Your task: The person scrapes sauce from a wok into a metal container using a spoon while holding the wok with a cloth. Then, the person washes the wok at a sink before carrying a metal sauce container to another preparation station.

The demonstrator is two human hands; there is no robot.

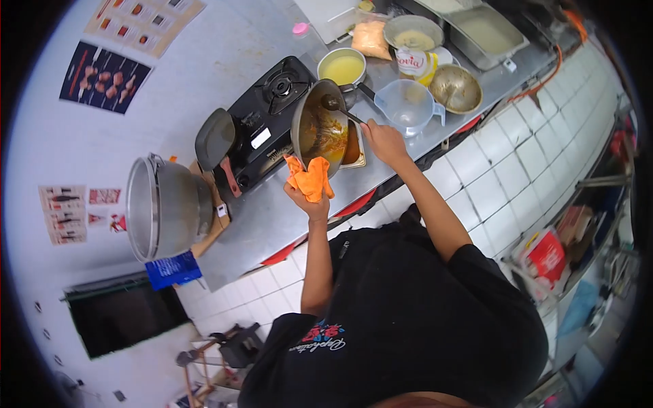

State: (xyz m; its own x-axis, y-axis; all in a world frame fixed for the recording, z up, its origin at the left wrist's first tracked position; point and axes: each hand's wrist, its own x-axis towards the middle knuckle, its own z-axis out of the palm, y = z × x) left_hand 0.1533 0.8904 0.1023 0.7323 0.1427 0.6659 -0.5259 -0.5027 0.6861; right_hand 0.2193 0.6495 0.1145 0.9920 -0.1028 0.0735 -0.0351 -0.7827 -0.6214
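A deep metal pan is tipped on its side over the counter, its inner wall streaked with orange-brown sauce. My left hand is closed on an orange cloth bunched against the pan's lower rim. With my right hand I grip the handle of a dark ladle, whose bowl is inside the pan. Partly hidden behind the pan's lower right side is a rectangular metal container holding reddish-brown sauce.
A black gas stove stands behind the pan, with a frying pan at its left. Right of my work are a pot of yellow liquid, a clear measuring jug and a metal bowl. A big aluminium pot sits far left.
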